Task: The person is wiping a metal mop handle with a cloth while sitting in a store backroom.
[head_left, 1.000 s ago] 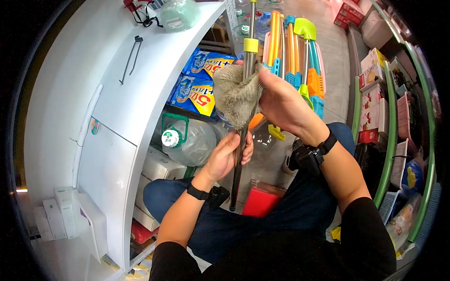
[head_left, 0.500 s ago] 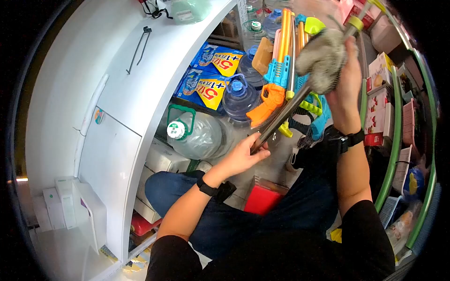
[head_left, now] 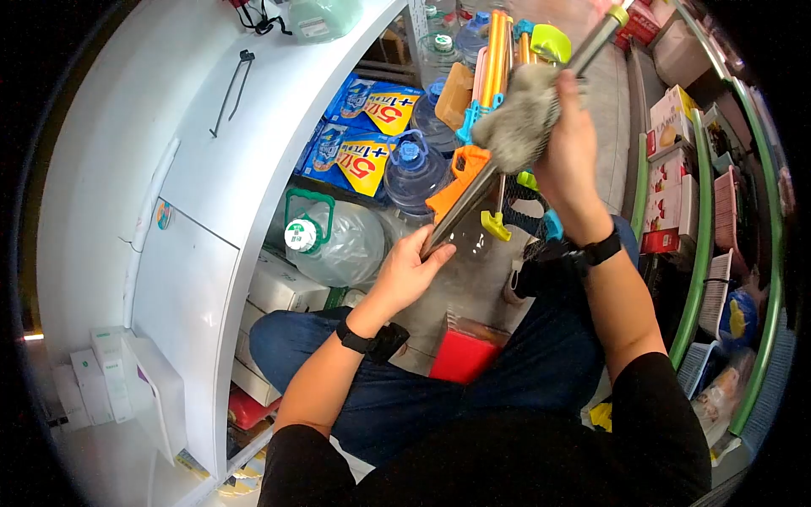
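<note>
My left hand [head_left: 414, 275] is closed on the lower end of a long dark metal pole [head_left: 460, 209], held at a slant. Higher up, my right hand [head_left: 570, 156] grips a bunched grey cloth [head_left: 524, 118] wrapped around the same pole. The pole's upper part, with a yellow-green collar [head_left: 617, 14], runs out past the cloth to the top right. Behind the pole and cloth, partly hidden, are an orange and blue toy water gun [head_left: 460, 182] and a yellow-green toy piece [head_left: 551, 42].
Large water bottles [head_left: 334, 241] and blue boxes [head_left: 346, 160] stand beside a white counter [head_left: 190, 245] on the left. A red box [head_left: 466, 353] lies between my legs. Green-edged shelves [head_left: 701, 253] with baskets and packages line the right.
The pole, the cloth and both hands have shifted left in view, and the scene has also slid slightly left. The cloth now covers more of the toy water gun. Both hands keep their hold.
</note>
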Demonstrator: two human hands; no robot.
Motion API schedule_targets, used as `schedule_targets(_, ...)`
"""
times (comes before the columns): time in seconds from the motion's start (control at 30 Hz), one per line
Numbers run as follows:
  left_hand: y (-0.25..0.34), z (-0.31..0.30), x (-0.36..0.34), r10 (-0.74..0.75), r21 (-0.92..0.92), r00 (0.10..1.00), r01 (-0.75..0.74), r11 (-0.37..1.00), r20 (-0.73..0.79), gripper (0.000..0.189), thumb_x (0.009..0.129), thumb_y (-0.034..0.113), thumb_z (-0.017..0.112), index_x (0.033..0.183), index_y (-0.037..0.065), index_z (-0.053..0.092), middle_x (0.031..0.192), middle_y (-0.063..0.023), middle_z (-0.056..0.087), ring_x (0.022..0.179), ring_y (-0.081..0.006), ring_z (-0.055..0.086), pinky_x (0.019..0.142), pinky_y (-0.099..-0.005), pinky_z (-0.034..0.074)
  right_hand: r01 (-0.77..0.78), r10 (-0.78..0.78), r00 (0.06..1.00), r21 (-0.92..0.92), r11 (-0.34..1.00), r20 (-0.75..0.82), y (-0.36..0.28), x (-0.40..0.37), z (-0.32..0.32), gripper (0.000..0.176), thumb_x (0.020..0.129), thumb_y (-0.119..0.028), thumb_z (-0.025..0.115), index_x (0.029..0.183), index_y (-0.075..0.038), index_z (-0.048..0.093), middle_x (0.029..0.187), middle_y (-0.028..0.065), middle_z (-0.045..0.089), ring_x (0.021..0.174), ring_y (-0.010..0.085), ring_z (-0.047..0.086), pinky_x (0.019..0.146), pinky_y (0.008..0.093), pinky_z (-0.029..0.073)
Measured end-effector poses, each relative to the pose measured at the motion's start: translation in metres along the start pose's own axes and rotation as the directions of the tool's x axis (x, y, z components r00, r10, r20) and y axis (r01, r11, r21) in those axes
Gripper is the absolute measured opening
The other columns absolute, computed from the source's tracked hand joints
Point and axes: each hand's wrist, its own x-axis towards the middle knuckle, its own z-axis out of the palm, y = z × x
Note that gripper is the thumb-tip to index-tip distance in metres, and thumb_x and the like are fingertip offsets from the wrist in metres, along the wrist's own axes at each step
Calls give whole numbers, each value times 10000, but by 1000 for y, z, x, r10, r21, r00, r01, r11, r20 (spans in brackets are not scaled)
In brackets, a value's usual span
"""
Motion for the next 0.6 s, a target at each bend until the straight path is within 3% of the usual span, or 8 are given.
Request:
schedule_targets(0.17,7,-11,1,-10,-102,1000,7,995,-26,261,969,161,696,1133,-34,641,844,2,681,740,-115,545,688,-313,473,-20,30,998,-178,984,56,48,-50,41,452,1046,-473,542,1177,-45,604,934,51,681,795,145,678,649,312,569)
schedule_targets(0.2,8,-12,1,-5,-181,999,-1,984,-34,267,966,147,696,1158,-30,640,902,-19,691,794,-123,571,733,-311,484,-91,122,977,-179,980,172,58,-60,42,392,1068,-410,541,1208,-45,569,1100,35,644,1006,113,573,885,295,482)
schedule_targets(0.27,3,-15,-3,10,-251,998,-27,968,-69,276,964,124,690,1197,-13,631,988,-43,686,863,-125,589,776,-301,477,-127,149,951,-98,987,270,79,-84,51,353,1075,-309,555,1307,-47,505,1190,34,610,1109,121,536,977,297,452)
schedule_targets(0.33,-8,-18,-11,39,-233,992,-67,970,-122,281,969,104,679,1225,12,612,1044,-51,654,891,-115,571,770,-286,442,-191,182,937,3,982,299,83,-102,61,363,1080,-279,548,1347,-43,480,1197,35,610,1132,127,538,999,297,448)
schedule_targets(0.37,-12,-19,-11,74,-188,989,-98,977,-131,259,987,117,662,1221,33,589,951,-23,609,746,-78,505,632,-253,381,-176,166,937,3,984,309,84,-102,62,375,1080,-266,550,1364,-33,475,1219,34,606,1147,124,540,1005,296,451)
schedule_targets(0.43,-3,-20,-12,52,-221,991,-79,972,-124,242,997,131,655,1208,32,590,917,-10,607,703,-66,497,597,-245,380,-228,219,914,-15,974,341,78,-95,59,375,1078,-270,553,1356,-27,485,1224,37,613,1140,121,550,1000,298,457)
schedule_targets(0.53,12,-24,-14,-124,-341,992,118,933,2,242,983,143,673,1165,-13,639,975,-20,668,863,-105,588,763,-287,485,-225,229,920,-49,973,318,58,-78,56,370,1072,-327,557,1275,-18,564,1114,45,682,1032,126,616,947,307,494)
schedule_targets(0.6,14,-29,-11,-251,-272,956,285,919,155,216,989,167,673,1111,-8,642,854,17,623,774,-79,539,690,-273,454,-126,169,964,-205,971,207,44,-52,44,407,1067,-397,543,1196,-20,624,1063,58,700,970,138,648,909,310,516)
